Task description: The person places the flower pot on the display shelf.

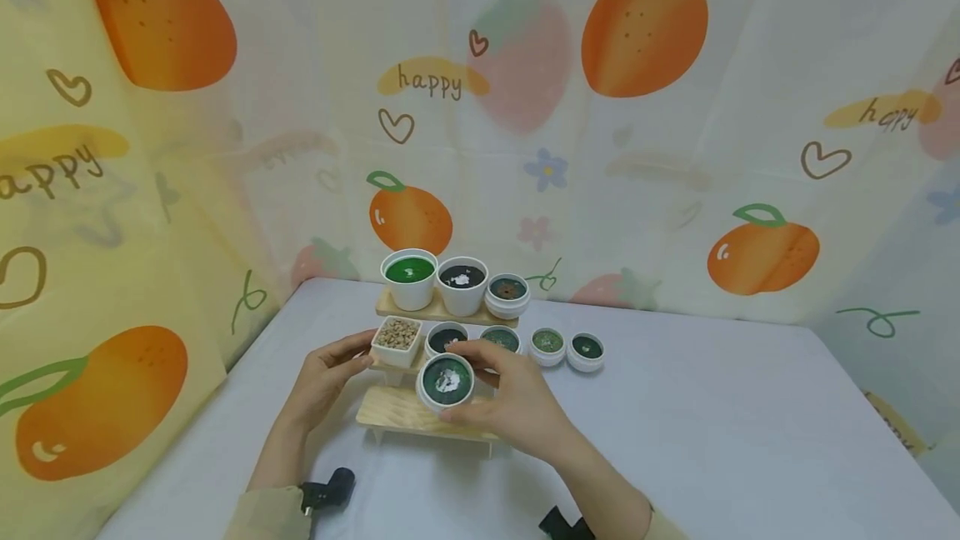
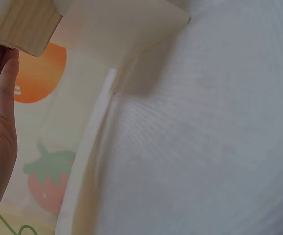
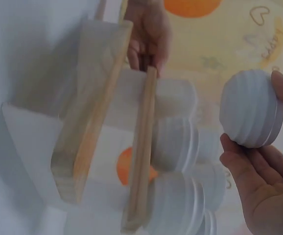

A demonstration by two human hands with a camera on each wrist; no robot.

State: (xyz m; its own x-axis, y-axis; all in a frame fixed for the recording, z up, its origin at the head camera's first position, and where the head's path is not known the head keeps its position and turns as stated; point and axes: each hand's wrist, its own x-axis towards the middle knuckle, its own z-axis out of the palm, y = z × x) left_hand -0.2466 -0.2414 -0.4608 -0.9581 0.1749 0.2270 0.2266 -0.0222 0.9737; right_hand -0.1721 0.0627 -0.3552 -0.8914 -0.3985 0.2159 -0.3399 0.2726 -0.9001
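My right hand (image 1: 510,394) holds a round white ribbed cup (image 3: 251,108) by its sides between thumb and fingers. The cup's dark green content (image 1: 447,381), with a pale reflection, faces up. In the head view it overlaps the lowest wooden step (image 1: 405,413); the right wrist view shows it apart from the shelves. At the left end of the middle shelf (image 3: 144,142), my left hand (image 1: 318,382) rests its fingertips by a square white dish of beige granules (image 1: 397,335). Its extended fingers (image 2: 7,88) touch wood in the left wrist view.
On the top shelf (image 1: 386,303) stand a bright green cup (image 1: 410,272), a dark cup (image 1: 462,277) and a brownish one (image 1: 508,288). Two more round cups share the middle shelf. Two small green cups (image 1: 547,343) (image 1: 587,350) stand on the white table to the right.
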